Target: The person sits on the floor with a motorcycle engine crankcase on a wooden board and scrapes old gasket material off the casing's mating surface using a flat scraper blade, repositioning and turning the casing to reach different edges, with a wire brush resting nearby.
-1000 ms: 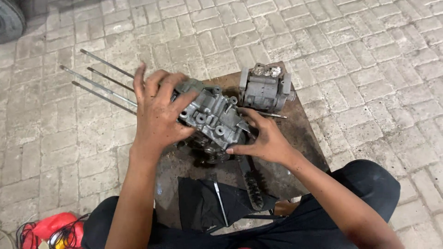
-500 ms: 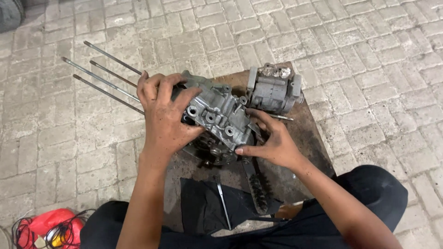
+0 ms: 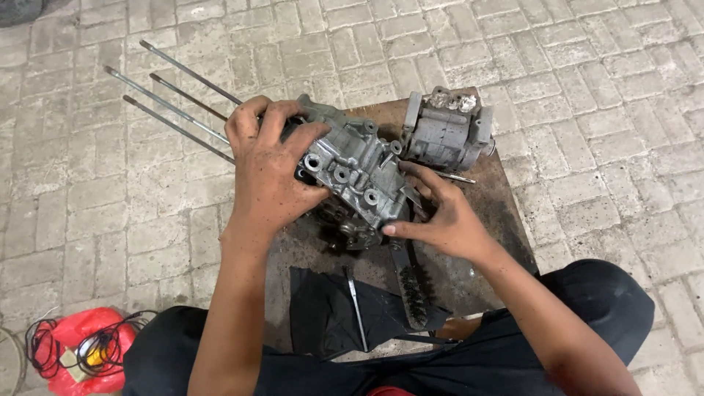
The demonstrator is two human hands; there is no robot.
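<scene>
A grey cast-metal engine case (image 3: 357,171) lies on a rusty brown metal plate (image 3: 490,198) on the paving. My left hand (image 3: 270,167) lies over its left end, fingers curled around the part where several long steel studs (image 3: 170,103) stick out to the upper left. My right hand (image 3: 443,213) presses its fingertips against the case's lower right edge. A second grey finned metal block (image 3: 445,130) stands just beyond the case, at the plate's far side.
A black cloth (image 3: 330,312) and a dark drive chain (image 3: 413,284) lie on the plate's near side, beside a thin metal rod (image 3: 357,304). A red bag with black cables (image 3: 79,345) sits on the paving at lower left. My knees in dark trousers frame the plate.
My left hand's fingers, spread at first, have curled down around the case's left end. My right hand has slid slightly along the lower right edge. The case has barely shifted.
</scene>
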